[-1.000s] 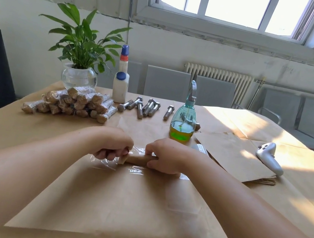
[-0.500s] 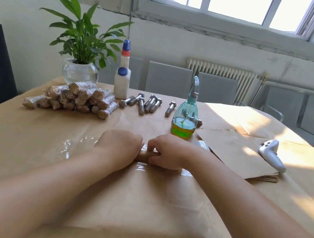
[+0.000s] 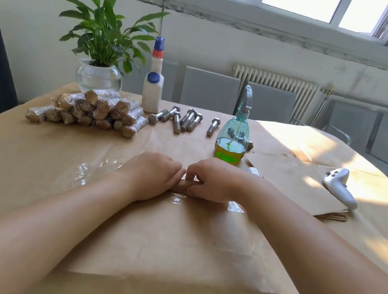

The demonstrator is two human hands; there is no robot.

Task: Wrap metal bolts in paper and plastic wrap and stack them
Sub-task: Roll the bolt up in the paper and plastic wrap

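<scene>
A paper-wrapped bolt (image 3: pixel 183 186) lies across the middle of the table on a sheet of clear plastic wrap (image 3: pixel 97 169). My left hand (image 3: pixel 151 175) covers its left end with fingers curled over it. My right hand (image 3: pixel 213 179) grips its right part, thumb underneath. Only a short brown stretch shows between the hands. A stack of wrapped bolts (image 3: pixel 92 110) sits at the back left. Several bare metal bolts (image 3: pixel 182 119) lie at the back centre.
A potted plant (image 3: pixel 100 55), a white glue bottle (image 3: pixel 153 84) and a green spray bottle (image 3: pixel 232 137) stand at the back. Brown paper sheets (image 3: pixel 291 185) and a white controller (image 3: pixel 339 187) lie to the right. Brown paper covers the table (image 3: pixel 172 245).
Both hands rolled the wrapped bolt away from me over the plastic wrap. The left hand moved closer to the right hand, and more crumpled wrap now shows at the left.
</scene>
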